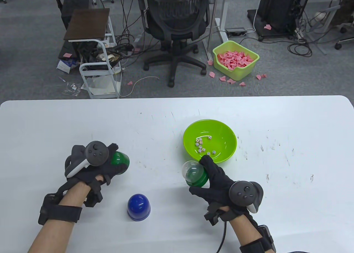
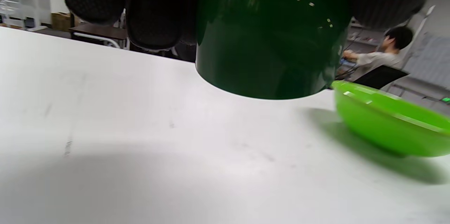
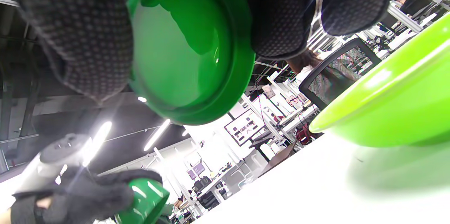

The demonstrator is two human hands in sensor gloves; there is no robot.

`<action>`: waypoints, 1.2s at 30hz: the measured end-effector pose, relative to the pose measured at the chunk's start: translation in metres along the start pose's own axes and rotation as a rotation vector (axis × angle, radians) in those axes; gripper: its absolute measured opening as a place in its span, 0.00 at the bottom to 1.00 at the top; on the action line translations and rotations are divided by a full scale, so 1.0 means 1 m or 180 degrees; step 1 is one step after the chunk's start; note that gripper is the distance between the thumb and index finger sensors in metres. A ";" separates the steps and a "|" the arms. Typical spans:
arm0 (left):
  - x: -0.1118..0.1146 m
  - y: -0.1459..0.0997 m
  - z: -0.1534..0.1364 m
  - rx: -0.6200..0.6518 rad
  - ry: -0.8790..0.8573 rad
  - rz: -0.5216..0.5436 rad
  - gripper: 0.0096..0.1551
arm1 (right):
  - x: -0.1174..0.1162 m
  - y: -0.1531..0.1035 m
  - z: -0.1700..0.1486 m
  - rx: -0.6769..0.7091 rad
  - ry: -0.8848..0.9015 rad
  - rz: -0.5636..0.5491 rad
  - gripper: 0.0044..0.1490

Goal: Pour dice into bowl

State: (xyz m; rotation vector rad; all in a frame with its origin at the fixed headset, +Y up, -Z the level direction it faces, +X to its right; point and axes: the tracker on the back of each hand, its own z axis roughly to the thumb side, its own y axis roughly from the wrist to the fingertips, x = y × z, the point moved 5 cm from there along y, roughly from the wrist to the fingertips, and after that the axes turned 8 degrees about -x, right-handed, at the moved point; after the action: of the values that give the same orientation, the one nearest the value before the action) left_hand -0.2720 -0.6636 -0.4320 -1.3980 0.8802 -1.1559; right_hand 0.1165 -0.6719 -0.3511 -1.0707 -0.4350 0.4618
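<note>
Gripping a clear-domed green cup [image 1: 195, 174], the right hand [image 1: 218, 181] holds it tilted just beside the near rim of the green bowl [image 1: 224, 131]. Dice [image 1: 201, 146] lie inside the bowl. Left hand [image 1: 94, 164] holds a dark green cup [image 1: 119, 160] above the table [image 1: 177, 117]. Blue cup [image 1: 139, 207] stands between the hands.

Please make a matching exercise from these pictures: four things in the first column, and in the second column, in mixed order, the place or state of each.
Things:
1. dice
2. blue cup
3. dark green cup
4. green container with clear dome

Places or states:
A. gripped by the left hand
B. standing alone on the table, mouth down
C. lying inside the green bowl
D. held by the right hand beside the bowl

Pairs: 1-C, 2-B, 3-A, 4-D
</note>
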 end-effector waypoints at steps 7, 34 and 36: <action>-0.017 -0.015 0.053 0.0500 -0.0380 0.0007 0.55 | -0.006 -0.001 0.003 0.0042 -0.0068 0.0069 0.66; 0.040 -0.030 0.198 0.1401 -0.0662 -0.0656 0.57 | -0.011 -0.005 0.022 0.0289 -0.0116 0.0096 0.66; 0.040 -0.030 0.200 0.1399 -0.0645 -0.0652 0.58 | -0.010 -0.005 0.021 0.0303 -0.0110 0.0081 0.65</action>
State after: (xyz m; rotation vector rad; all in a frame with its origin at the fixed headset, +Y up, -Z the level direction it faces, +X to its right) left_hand -0.0717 -0.6432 -0.3878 -1.2281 0.3171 -1.2449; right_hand 0.0975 -0.6640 -0.3386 -0.9782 -0.4263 0.5194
